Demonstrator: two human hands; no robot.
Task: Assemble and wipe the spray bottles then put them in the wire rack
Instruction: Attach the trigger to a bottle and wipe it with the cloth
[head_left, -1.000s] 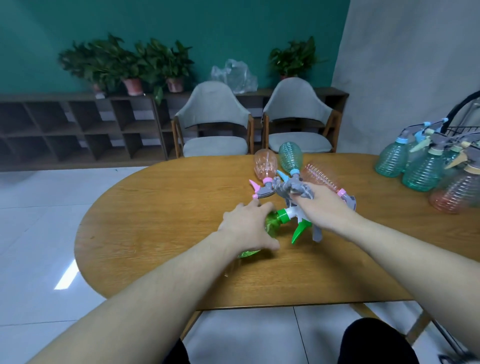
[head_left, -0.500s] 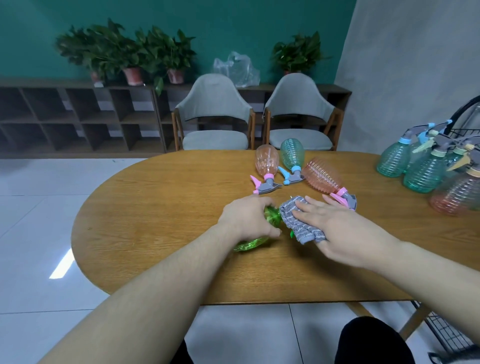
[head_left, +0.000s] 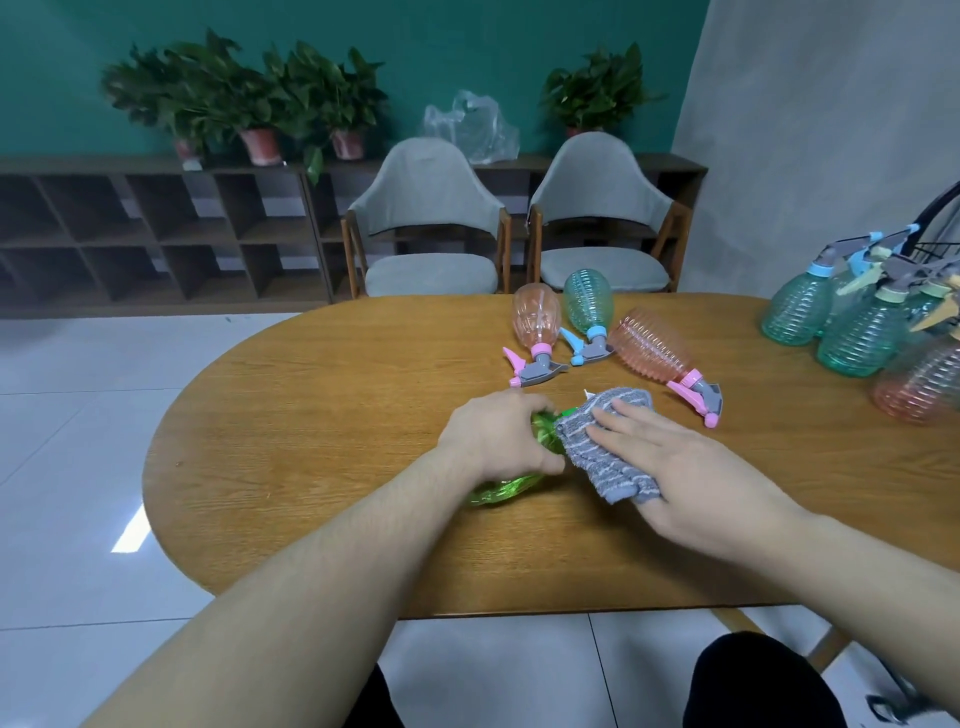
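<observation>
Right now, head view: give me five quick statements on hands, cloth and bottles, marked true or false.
1. The left hand grips the green bottle lying on the table. True.
2. The right hand presses a grey striped cloth with straight fingers. True.
3. The cloth is red. False: it is grey.
4. Three bottles lie on their sides beyond the hands: two pink, one teal. True.
5. The upright bottles stand at the left edge. False: they are at the right.
</observation>
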